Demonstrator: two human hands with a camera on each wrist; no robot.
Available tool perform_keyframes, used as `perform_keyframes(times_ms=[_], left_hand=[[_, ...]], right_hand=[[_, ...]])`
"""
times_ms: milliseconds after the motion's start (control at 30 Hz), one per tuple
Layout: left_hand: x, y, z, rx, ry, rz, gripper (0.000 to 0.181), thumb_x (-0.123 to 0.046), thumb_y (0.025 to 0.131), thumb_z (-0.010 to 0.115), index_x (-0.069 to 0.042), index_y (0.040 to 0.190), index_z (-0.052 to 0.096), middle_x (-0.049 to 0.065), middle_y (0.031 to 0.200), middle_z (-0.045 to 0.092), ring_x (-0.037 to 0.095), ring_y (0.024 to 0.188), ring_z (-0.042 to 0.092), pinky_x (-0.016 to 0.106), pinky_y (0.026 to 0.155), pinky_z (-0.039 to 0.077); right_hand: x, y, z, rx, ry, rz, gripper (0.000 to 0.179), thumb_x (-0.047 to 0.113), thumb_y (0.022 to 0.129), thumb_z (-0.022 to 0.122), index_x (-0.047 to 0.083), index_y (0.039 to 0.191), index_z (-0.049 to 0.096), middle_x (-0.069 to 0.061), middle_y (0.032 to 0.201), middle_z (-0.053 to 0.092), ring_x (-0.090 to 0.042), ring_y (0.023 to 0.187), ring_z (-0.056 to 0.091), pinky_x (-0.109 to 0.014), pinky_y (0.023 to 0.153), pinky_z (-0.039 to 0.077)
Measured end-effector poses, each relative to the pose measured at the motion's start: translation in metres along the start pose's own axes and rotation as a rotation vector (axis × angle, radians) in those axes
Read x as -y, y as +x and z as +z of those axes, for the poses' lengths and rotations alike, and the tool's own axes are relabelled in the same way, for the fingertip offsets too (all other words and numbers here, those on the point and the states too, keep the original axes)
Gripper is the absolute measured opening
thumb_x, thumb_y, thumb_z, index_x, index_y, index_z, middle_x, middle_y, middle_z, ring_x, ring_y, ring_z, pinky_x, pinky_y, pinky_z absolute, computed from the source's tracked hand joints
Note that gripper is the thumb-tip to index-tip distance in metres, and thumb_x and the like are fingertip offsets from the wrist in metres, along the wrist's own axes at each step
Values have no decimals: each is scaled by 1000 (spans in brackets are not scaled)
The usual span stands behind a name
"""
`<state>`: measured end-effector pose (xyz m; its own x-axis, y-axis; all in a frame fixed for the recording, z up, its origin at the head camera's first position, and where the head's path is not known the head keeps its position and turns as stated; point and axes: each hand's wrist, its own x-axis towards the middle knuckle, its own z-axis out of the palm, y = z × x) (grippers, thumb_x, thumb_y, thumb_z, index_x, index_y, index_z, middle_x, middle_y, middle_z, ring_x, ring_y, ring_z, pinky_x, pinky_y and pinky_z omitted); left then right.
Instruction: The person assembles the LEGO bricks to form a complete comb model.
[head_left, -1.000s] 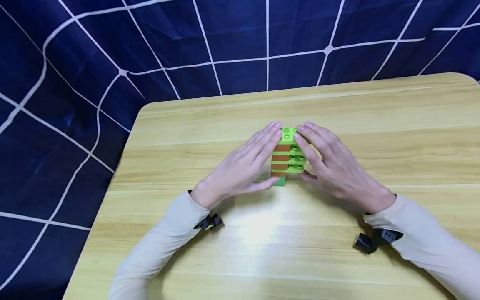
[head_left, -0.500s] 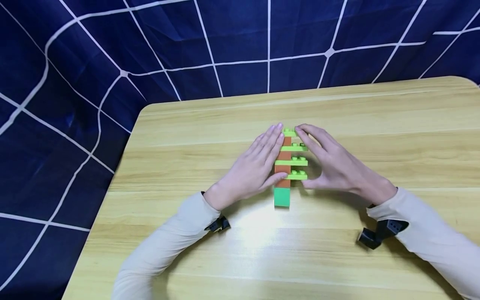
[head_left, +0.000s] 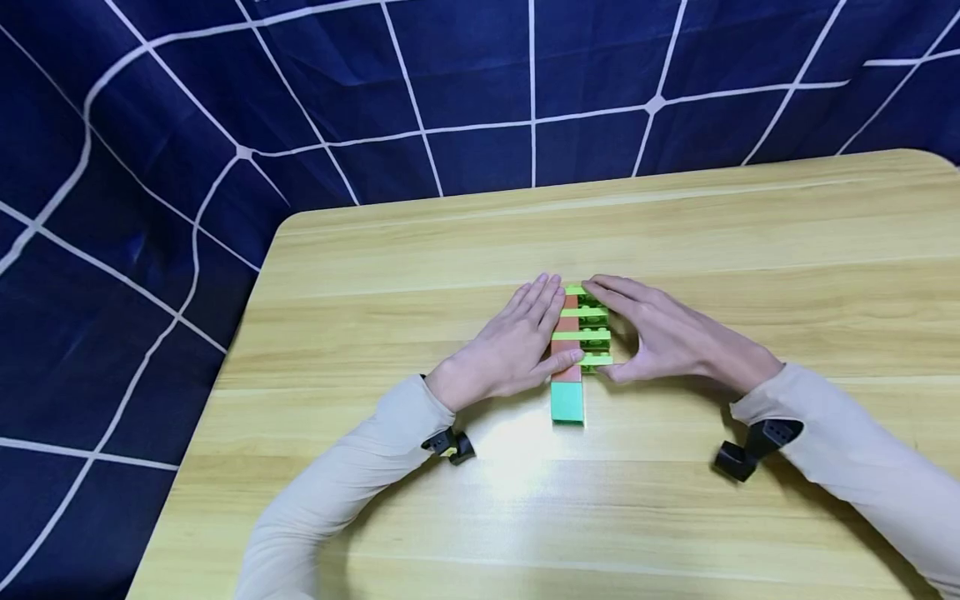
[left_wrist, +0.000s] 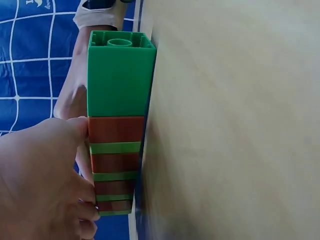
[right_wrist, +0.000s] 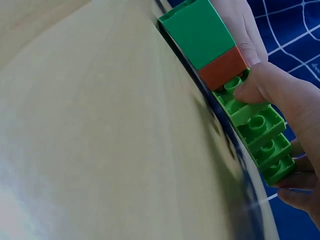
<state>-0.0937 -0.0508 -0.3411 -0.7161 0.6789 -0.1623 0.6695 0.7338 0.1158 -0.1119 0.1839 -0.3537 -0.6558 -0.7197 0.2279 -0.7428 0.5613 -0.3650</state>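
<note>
A tower of toy building blocks (head_left: 566, 404) lies on its side on the table in the head view. Its near end is a dark green block (left_wrist: 120, 80); beyond it, brown bricks (left_wrist: 115, 130) alternate with light green plates (right_wrist: 260, 125) that jut out to the right. My left hand (head_left: 517, 337) rests along the tower's left part, fingers straight and together, thumb across a brown brick. With the thumb at the nearest plate and the fingertips at the far end, my right hand (head_left: 667, 329) grips the tower lengthwise. The hands hide part of the tower.
The wooden table (head_left: 420, 517) extends around both arms. Behind it and to the left hangs a dark blue cloth (head_left: 472, 92) with white lines. Small black devices (head_left: 738, 458) are strapped at both wrists.
The tower has tipped from upright to lying flat, its green end block swinging toward the near side. Both hands have stayed with it and come down closer to the table.
</note>
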Motion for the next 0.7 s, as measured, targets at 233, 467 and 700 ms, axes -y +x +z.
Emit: perform_keyframes(times_ms=[233, 467, 700], left_hand=[[0, 1, 2, 24, -45, -8, 82, -58, 99, 18, 1, 152, 1, 18, 160, -7, 24, 146, -13, 30, 118, -11], [0, 2, 3, 21, -75, -9, 83, -59, 99, 22, 0, 153, -1, 16, 160, -9, 23, 146, -13, 29, 118, -10], [11, -2, -1, -49, -110, -13, 85, -63, 97, 18, -2, 153, 1, 15, 160, -7, 24, 146, -14, 35, 118, -11]], right_hand=[[-6, -2, 5, 13, 75, 9, 99, 34, 64, 80, -10, 142, 37, -32, 142, 40, -48, 127, 43, -61, 102, 41], [-7, -5, 7, 56, 105, 44, 103, 35, 68, 81, -6, 147, 30, -27, 147, 35, -45, 131, 39, -61, 103, 39], [-5, -11, -1, 103, 75, 121, 114, 52, 72, 78, 5, 154, 14, -18, 159, 14, -37, 144, 20, -62, 111, 27]])
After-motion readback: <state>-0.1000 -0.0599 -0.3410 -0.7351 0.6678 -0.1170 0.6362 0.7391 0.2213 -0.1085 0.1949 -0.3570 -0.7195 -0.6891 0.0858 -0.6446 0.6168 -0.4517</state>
